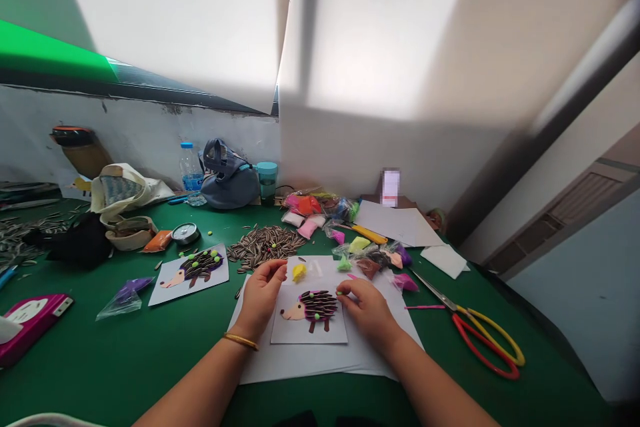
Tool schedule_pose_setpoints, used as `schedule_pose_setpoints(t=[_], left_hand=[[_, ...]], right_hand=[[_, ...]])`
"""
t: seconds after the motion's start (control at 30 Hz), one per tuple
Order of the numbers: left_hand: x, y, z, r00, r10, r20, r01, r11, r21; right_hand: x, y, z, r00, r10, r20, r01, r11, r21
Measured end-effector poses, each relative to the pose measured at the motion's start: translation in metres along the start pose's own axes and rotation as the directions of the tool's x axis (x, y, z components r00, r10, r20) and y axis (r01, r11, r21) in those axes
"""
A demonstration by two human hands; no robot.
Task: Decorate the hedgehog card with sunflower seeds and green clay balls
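On white sheets (315, 363) lies a card with a hedgehog picture (310, 310), its body covered in striped sunflower seeds, with green clay balls on it. My right hand (367, 310) is at the card's right edge, thumb and finger pinched on a small green clay ball (340, 293). Beside the card's upper left corner is my left hand (263, 293), its fingers curled together; whatever they hold, if anything, is hidden. Past the card sits a lump of yellow clay (299, 272). A second hedgehog card (193, 270) lies to the left.
A heap of sunflower seeds (267, 247) lies behind my left hand. Bags of coloured clay (360, 250) spread behind the sheets. Large scissors (470, 327) rest open at the right. A blue bag (227, 180) and a water bottle (190, 173) stand by the wall.
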State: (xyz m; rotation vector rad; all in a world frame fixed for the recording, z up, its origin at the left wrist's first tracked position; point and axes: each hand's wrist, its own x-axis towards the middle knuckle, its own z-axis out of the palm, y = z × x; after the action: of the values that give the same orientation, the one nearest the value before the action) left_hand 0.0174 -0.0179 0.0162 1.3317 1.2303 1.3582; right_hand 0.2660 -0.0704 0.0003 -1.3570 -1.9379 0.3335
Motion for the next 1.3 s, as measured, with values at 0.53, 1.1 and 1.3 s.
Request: schedule_pose_setpoints(t=[0.53, 1.1, 1.3], left_hand=[[-0.002, 0.005, 0.0, 1.0, 0.002, 0.0, -0.002, 1.0, -0.001], [-0.003, 0.006, 0.001, 1.0, 0.006, 0.005, -0.006, 1.0, 0.01], [-0.003, 0.007, 0.003, 1.0, -0.012, 0.019, 0.012, 1.0, -0.005]], right_hand=[[0.0, -0.001, -0.003, 0.998, -0.054, 0.016, 0.054, 0.998, 0.028], [0.002, -0.005, -0.006, 0.996, 0.021, 0.092, -0.025, 0.999, 0.043], [0.008, -0.005, 0.004, 0.999, -0.029, 0.044, 0.028, 0.999, 0.019]])
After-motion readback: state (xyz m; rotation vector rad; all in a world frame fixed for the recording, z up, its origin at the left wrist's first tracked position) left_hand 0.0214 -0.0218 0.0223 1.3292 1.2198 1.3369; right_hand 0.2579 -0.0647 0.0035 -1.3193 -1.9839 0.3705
